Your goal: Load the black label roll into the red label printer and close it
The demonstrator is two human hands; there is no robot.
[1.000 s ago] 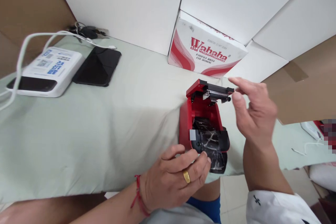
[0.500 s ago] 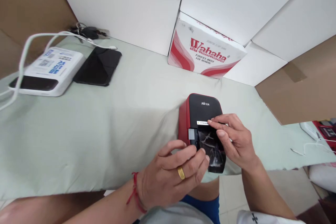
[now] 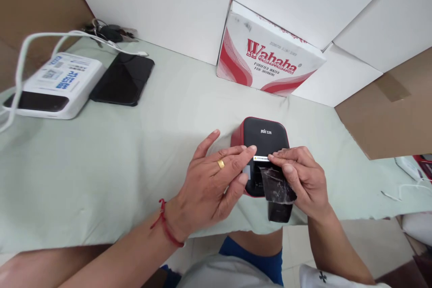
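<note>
Boxy red-and-black plastic machine point(image 3: 266, 140): touched, presumably for steadying, by left hand point(image 3: 206, 184) (eight o'clock, grip apart), right hand point(image 3: 306, 181) (four, grip indeterminable).

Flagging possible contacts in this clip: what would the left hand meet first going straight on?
The left hand would likely meet the black-topped red device; the two overlap in view, but whether they touch is unclear.
</note>
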